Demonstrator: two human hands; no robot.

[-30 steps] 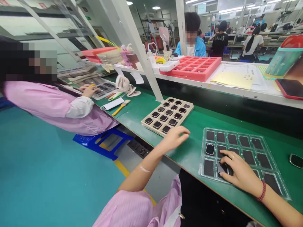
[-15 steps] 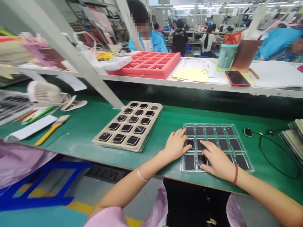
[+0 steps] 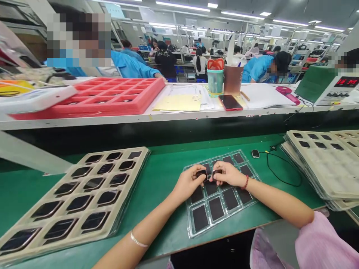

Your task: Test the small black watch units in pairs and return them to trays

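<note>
My left hand (image 3: pixel 185 184) is closed round the edges of a square smartwatch case (image 3: pixel 201 173) with a dark screen. Another dark smartwatch case (image 3: pixel 217 174) is pinched in the fingers of my right hand (image 3: pixel 230 175). The two cases are held close side by side, tilted up, above a clear plastic tray (image 3: pixel 189 225) whose compartments have dark bottoms. Both hands partly hide the tray's middle. To the left lies a beige tray (image 3: pixel 125 186) with rows of dark-screened watch cases.
Stacked beige trays (image 3: pixel 314 175) holding some watch cases stand at right. Behind the clear tray a small watch case (image 3: pixel 255 153) lies beside a black cable (image 3: pixel 269 172). A white shelf (image 3: pixel 174 116) crosses the back, bearing a red foam tray (image 3: pixel 148 93) and a phone (image 3: pixel 230 102).
My hands have lifted from the clear tray, each with a watch case, and come together. The clear tray now sits at an angle. The view has swung to the right.
</note>
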